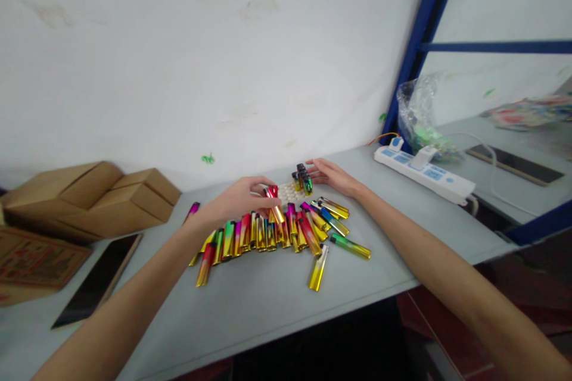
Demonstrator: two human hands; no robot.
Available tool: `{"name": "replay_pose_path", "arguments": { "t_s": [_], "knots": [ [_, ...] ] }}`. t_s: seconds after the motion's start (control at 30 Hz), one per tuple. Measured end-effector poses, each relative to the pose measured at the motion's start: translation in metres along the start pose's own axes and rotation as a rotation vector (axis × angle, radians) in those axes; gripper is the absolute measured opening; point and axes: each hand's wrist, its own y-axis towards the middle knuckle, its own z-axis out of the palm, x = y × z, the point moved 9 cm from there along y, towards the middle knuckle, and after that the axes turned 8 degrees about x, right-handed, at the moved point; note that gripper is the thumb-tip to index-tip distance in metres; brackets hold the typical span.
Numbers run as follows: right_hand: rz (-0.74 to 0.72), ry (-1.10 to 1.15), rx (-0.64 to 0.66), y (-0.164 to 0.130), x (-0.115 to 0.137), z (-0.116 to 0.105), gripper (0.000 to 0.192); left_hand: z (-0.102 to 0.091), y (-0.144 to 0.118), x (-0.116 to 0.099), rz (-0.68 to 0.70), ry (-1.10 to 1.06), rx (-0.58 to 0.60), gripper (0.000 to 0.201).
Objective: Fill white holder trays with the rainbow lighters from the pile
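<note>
Grey table (268,303): white tray (289,192) holds upright lighters (302,180).

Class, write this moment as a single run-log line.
left hand: holds red lighter | right hand: at white tray | loose lighters: on table

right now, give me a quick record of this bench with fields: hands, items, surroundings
left hand: fingers pinch a red lighter at the tray's near edge
right hand: rests beside the white tray, touching the upright lighters standing in it
loose lighters: metallic multicolour pile lying flat on the grey table
left side: cardboard boxes, dark phone
right side: white power strip, plastic bag, blue frame
</note>
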Motion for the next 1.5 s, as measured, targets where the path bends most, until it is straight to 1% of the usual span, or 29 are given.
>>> {"name": "replay_pose_path", "arguments": {
  "t_s": [0.07, 0.17, 0.23, 0.37, 0.5, 0.63, 0.77, 0.83, 0.9, 1.03, 1.13, 1.2, 1.27, 1.33, 1.37, 1.43, 1.5],
  "knots": [
    [0.008, 0.009, -0.006, 0.000, 0.000, 0.000, 0.034, 0.006, 0.000, 0.008, -0.021, 0.072, 0.036, 0.054],
    [0.014, 0.015, -0.011, 0.000, 0.000, 0.000, 0.033, 0.011, 0.002, 0.013, -0.026, 0.180, 0.043, 0.051],
    [0.015, 0.015, -0.012, 0.000, 0.001, 0.000, 0.032, 0.016, 0.004, 0.014, -0.033, 0.200, 0.049, 0.051],
    [0.007, 0.008, -0.012, 0.000, 0.001, 0.000, 0.032, 0.021, 0.007, 0.015, -0.074, 0.213, 0.032, 0.061],
    [-0.005, 0.001, -0.006, 0.000, 0.000, 0.000, 0.032, 0.021, 0.009, 0.012, -0.074, 0.283, 0.006, 0.061],
    [0.001, -0.018, -0.004, 0.001, -0.001, -0.001, 0.033, 0.022, 0.011, 0.013, -0.084, 0.286, 0.016, 0.062],
    [0.011, -0.041, -0.006, 0.001, 0.000, 0.000, 0.035, 0.029, 0.011, 0.017, -0.098, 0.193, 0.072, 0.060],
    [0.013, -0.057, -0.007, 0.000, 0.001, 0.001, 0.035, 0.027, 0.010, 0.016, -0.102, 0.165, 0.069, 0.058],
    [0.015, -0.073, -0.006, -0.001, 0.003, 0.002, 0.036, 0.020, 0.008, 0.011, -0.092, 0.187, 0.034, 0.055],
    [0.010, -0.072, -0.002, -0.001, 0.004, 0.004, 0.037, 0.005, 0.010, -0.007, -0.023, 0.272, -0.047, 0.049],
    [0.001, -0.056, 0.003, 0.000, 0.004, 0.004, 0.039, -0.004, 0.023, -0.021, 0.063, 0.361, -0.178, 0.051],
    [-0.002, -0.052, 0.001, 0.000, 0.003, 0.004, 0.039, -0.008, 0.038, -0.025, 0.110, 0.435, -0.278, 0.063],
    [-0.003, -0.055, -0.009, 0.000, 0.004, 0.003, 0.038, -0.006, 0.057, -0.022, 0.135, 0.470, -0.321, 0.079],
    [-0.006, -0.055, -0.013, 0.000, 0.004, 0.002, 0.036, -0.003, 0.074, -0.016, 0.166, 0.439, -0.307, 0.088],
    [-0.008, -0.051, -0.012, 0.000, 0.004, 0.002, 0.036, 0.000, 0.081, -0.013, 0.185, 0.404, -0.275, 0.086],
    [-0.013, -0.041, -0.004, 0.000, 0.004, 0.002, 0.035, 0.006, 0.090, -0.008, 0.210, 0.296, -0.181, 0.073],
    [-0.016, -0.036, -0.002, 0.001, 0.003, 0.002, 0.035, 0.008, 0.091, -0.006, 0.209, 0.191, -0.121, 0.058]
  ]
}}
